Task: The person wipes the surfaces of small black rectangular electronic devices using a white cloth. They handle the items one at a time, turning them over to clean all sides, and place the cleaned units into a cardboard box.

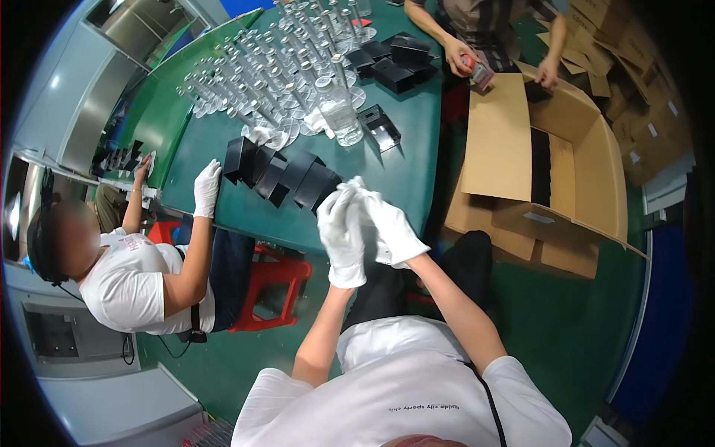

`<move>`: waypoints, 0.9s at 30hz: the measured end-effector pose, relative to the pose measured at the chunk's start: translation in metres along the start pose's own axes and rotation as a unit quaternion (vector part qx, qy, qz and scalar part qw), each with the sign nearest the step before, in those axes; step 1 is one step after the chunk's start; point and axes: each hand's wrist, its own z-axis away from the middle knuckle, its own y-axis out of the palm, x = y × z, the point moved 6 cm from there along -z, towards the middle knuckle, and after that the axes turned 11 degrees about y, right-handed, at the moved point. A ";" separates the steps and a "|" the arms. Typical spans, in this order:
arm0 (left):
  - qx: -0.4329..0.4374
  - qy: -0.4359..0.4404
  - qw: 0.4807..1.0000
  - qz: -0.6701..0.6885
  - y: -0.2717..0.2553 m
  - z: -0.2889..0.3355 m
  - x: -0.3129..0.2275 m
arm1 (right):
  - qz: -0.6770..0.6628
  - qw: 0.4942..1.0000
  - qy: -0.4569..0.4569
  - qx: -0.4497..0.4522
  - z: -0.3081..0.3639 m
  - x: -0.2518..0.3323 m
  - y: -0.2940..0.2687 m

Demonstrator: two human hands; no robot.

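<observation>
My left hand [342,242] and my right hand [391,227], both in white gloves, meet at the table's near edge. Their fingers are drawn together and bent; anything between them is hidden by the gloves. Just beyond my left hand lies a row of black open boxes [269,173] on the green table [402,171]. A single black box with a shiny inside [380,128] sits farther off. Beside it stands a clear bottle of liquid [339,115], with a crumpled white cloth [319,121] next to it.
Many clear stems on round bases [272,74] crowd the far table. More black boxes [395,63] lie behind. At right, a person handles an open cardboard box [581,164]. At left sits another person [141,279] in white gloves, by a red stool [275,290].
</observation>
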 end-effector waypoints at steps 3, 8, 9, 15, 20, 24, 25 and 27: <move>0.082 0.026 0.996 0.022 0.058 -0.023 -0.033 | 0.274 0.935 -0.057 -0.217 0.054 -0.041 -0.047; 0.116 0.207 0.924 -0.301 0.131 -0.077 -0.021 | 0.179 0.923 0.031 -0.339 0.110 -0.025 -0.121; 0.156 0.202 0.911 -0.325 0.147 -0.084 -0.014 | 0.136 0.939 0.059 -0.311 0.121 -0.036 -0.135; 0.236 0.115 0.892 -0.367 0.176 -0.104 0.044 | -0.644 0.725 0.208 -0.131 0.138 -0.137 -0.104; 0.090 -0.283 0.915 0.273 0.140 -0.055 0.053 | -0.584 0.788 0.148 -0.129 0.119 -0.177 -0.094; 0.298 0.106 0.945 -0.078 0.109 0.004 0.011 | -0.354 0.895 0.031 -0.270 0.091 -0.146 -0.126; 0.355 0.283 0.855 -0.251 0.111 0.027 -0.002 | -0.254 0.927 0.081 -0.263 0.077 -0.123 -0.137; 0.427 0.249 0.815 -0.302 0.109 0.052 0.008 | 0.074 0.956 0.105 -0.262 0.046 -0.066 -0.145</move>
